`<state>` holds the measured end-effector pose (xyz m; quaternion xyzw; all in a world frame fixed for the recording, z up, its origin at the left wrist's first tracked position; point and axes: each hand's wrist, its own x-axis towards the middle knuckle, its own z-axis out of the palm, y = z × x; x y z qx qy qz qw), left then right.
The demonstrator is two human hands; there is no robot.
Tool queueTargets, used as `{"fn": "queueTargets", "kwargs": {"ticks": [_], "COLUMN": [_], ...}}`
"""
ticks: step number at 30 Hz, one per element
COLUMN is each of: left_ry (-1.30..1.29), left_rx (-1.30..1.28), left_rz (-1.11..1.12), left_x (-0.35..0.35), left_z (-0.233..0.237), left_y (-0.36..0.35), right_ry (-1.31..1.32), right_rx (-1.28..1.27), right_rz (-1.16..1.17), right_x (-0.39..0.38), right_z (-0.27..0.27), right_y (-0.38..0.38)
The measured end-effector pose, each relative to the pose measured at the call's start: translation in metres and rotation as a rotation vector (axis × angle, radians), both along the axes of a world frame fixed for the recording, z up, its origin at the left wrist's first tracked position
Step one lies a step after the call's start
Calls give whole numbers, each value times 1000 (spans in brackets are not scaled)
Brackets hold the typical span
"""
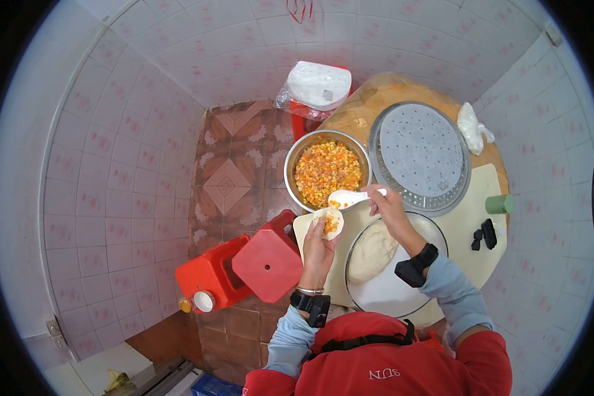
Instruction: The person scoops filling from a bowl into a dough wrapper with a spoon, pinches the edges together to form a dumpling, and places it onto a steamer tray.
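A round dough wrapper (328, 224) with corn-and-carrot filling on it rests in my left hand (318, 253), just below the metal bowl's near edge. My right hand (391, 210) grips the handle of a white spoon (347, 198), whose bowl end hangs just above the wrapper and holds a few bits of filling. The metal bowl (290, 173) holds chopped yellow and orange filling (330, 169). Under my right forearm, a large lump of dough (371, 255) lies in a wide white round basin (396, 290).
A perforated steamer tray (424, 150) lies on the round wooden table (389, 89). At right are a green cylinder (499, 204), black objects (488, 234) and a white plastic bag (471, 129). A red stool (268, 257) and red jug (212, 274) stand at left.
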<state>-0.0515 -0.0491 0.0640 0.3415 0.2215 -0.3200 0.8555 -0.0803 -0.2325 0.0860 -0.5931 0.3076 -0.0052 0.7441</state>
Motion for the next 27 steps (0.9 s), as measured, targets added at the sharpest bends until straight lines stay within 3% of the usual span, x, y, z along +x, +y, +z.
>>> {"fn": "queueTargets", "kwargs": {"ticks": [2,3,5,6,8,12,15,17,20,23,27], "left_ry": [8,9,-2,-3,8,-8,-3,20,24,-37,-32], "left_rx": [36,37,31,30,25,21,25,33,36,47,55], "left_rz": [13,13,18,17,31,55,46,69,35,4,-11], "left_x": [0,-1,-1,-1,0,-1,0,-2,-3,-6,-10], "left_z": [-4,-4,-4,-4,-2,-5,-8,-9,-6,-4,8], "left_y": [2,2,4,4,6,14,14,14,12,10,5], "right_ry": [-215,-215,-546,-547,-577,-464,-559,-541,-516,-409,-454], "right_rx": [-532,-532,-1225,-1226,-1332,-1315,-1382,-1474,-1554,-1474,-1364], "right_rz": [-33,-32,101,100,358,220,289,524,573,652,556], "right_x": [9,13,17,16,12,14,13,6,5,3,-17], "right_z": [-3,-4,-5,-9,-20,-27,-23,-37,-52,-38,-3], "right_y": [-1,-3,-8,-8,-7,-12,-12,-3,5,13,15]}}
